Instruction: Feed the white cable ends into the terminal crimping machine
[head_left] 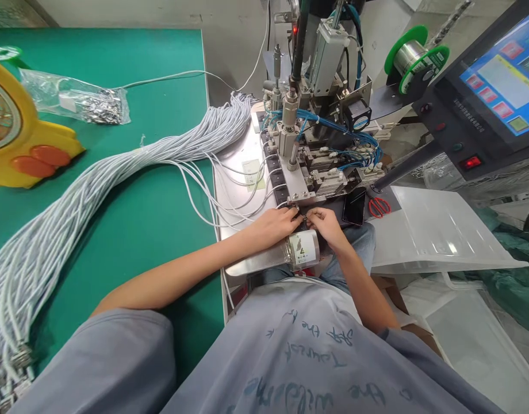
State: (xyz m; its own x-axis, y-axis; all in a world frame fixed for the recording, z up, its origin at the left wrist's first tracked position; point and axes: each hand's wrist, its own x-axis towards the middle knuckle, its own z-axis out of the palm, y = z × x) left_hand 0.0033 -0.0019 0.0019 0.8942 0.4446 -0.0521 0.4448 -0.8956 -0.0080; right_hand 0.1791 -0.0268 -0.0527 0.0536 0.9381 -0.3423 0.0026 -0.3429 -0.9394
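Observation:
My left hand (278, 223) rests at the front edge of the machine (296, 187), its fingers bent together around something hidden beneath them. Opposite it, my right hand (327, 223) pinches a small metal part (305, 218), too small to name surely. The fingertips of both hands nearly meet there. Several white cables (242, 207) run from a thick bundle (161, 150) toward the machine's front and my left hand. Just below my hands sits a clear plastic container (305, 248) with a label marked 4.
A black phone (354, 206) and red-handled scissors (379, 207) lie right of my hands. A control screen (506, 75) and solder wire spool (415, 57) stand at the right. On the green table (161, 52) are a bag of metal parts (101, 107) and a yellow fan (27, 138).

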